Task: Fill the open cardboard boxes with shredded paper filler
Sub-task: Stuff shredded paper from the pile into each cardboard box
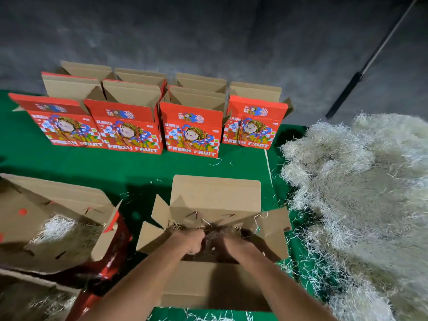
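Observation:
An open cardboard box (215,195) stands right in front of me with its flaps spread. Both hands reach down inside it: my left hand (190,240) and my right hand (234,245) are pressed into shredded paper filler (209,228) in the shadowed interior, fingers curled in the strands. A big pale heap of shredded paper (361,193) lies on the right. To the left sits a second open box (58,198) holding filler (60,230).
Several red "FRESH FRUIT" boxes (192,133) stand open in rows at the back of the green mat (129,167). A dark pole (361,72) leans at the upper right over grey floor. Loose strands litter the mat near the heap.

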The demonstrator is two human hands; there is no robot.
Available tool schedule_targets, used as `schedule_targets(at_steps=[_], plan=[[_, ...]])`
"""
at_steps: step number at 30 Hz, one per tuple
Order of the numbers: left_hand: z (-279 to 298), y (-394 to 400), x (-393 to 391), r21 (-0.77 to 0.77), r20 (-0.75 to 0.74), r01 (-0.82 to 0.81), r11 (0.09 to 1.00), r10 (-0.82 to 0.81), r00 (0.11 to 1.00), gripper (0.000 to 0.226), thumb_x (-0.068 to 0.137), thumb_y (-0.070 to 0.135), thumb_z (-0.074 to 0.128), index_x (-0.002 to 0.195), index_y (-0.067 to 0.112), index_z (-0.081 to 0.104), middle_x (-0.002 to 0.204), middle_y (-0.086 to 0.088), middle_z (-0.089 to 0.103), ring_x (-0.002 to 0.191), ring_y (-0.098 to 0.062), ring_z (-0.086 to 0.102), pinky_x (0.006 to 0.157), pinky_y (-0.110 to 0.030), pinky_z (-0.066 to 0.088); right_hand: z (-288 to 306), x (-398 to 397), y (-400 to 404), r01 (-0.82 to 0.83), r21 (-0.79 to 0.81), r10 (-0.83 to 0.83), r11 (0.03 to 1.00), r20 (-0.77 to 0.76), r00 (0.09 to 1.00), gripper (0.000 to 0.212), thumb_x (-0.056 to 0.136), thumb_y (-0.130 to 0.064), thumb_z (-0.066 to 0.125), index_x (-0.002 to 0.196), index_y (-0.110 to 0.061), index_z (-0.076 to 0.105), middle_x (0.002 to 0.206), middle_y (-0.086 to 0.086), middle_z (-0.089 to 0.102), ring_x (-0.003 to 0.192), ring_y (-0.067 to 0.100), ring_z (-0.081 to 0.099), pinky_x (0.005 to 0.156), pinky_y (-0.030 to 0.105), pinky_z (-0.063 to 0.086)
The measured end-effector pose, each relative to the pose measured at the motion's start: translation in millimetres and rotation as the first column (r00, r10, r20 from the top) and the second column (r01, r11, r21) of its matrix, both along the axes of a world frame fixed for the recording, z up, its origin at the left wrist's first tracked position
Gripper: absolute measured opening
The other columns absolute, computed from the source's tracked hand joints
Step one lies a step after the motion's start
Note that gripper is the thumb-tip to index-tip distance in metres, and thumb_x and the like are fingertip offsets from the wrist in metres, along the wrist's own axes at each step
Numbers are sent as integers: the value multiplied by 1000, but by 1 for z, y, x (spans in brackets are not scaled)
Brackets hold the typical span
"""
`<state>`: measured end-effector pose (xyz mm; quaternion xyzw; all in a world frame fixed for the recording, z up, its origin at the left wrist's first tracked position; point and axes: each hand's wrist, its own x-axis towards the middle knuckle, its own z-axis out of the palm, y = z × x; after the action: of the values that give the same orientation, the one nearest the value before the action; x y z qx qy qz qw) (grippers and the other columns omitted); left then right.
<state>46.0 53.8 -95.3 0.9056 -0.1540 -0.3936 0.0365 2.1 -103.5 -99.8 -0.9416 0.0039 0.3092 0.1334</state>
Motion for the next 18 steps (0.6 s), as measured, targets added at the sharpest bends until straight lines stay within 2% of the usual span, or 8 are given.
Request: schedule_targets(at_steps=[3,7,9,11,12,14,16,18], plan=[[-24,4,6,57,-3,13,998,-13,1000,28,94,1,50,119,10,59,120,-11,63,111,-28,58,100,-43,46,-17,5,0,42,-38,-46,998,-94,994,39,103,-4,42,141,-8,47,140,17,54,124,29,56,104,37,45],[-35,6,12,177,64,48,983,-60,996,58,90,0,51,145,14,41,147,-18,45,133,-34,46,112,-45,37,-17,10,-1,104,-43,-108,994,-117,987,33,101,-4,47,133,-5,54,125,16,63,99,23,62,81,31,48],[-35,4,9,246,61,58,967,-76,995,66,94,3,47,155,18,27,158,-21,26,144,-37,31,117,-48,28,-16,11,-3,96,-62,-104,993,-137,985,34,101,-5,47,134,-1,54,129,19,62,103,25,61,87,32,47],[-36,1,6,286,43,59,956,-74,996,62,100,8,42,157,12,20,162,-23,13,148,-39,19,121,-49,21,-11,13,-2,64,-59,-71,996,-125,990,37,100,-6,47,136,-2,53,136,19,57,118,29,59,97,33,45],[-37,-1,5,293,48,61,954,-78,996,59,102,12,42,156,8,21,162,-24,14,148,-39,20,121,-49,21,-4,15,-1,33,-61,-41,998,-137,990,39,99,-6,48,137,-2,53,139,20,55,124,32,56,102,36,43],[-32,-3,5,251,78,52,967,-74,994,53,99,14,49,151,7,36,156,-22,32,142,-38,35,117,-46,31,6,21,-1,-41,-75,29,996,-154,988,39,94,-7,51,132,-1,57,138,21,56,124,36,55,103,39,44],[-24,-3,9,168,147,18,986,-43,988,48,92,11,56,140,11,50,145,-15,49,131,-33,50,109,-43,42,17,30,-4,-96,-110,78,989,-161,984,36,90,-11,56,124,-1,61,129,20,62,115,35,61,92,37,49],[-12,-4,12,167,253,62,984,-103,962,40,90,10,57,129,14,57,135,-10,57,124,-30,57,99,-42,49,26,35,-5,-118,-126,100,985,-136,986,32,89,-12,61,119,-1,62,122,18,66,107,35,65,81,34,50]])
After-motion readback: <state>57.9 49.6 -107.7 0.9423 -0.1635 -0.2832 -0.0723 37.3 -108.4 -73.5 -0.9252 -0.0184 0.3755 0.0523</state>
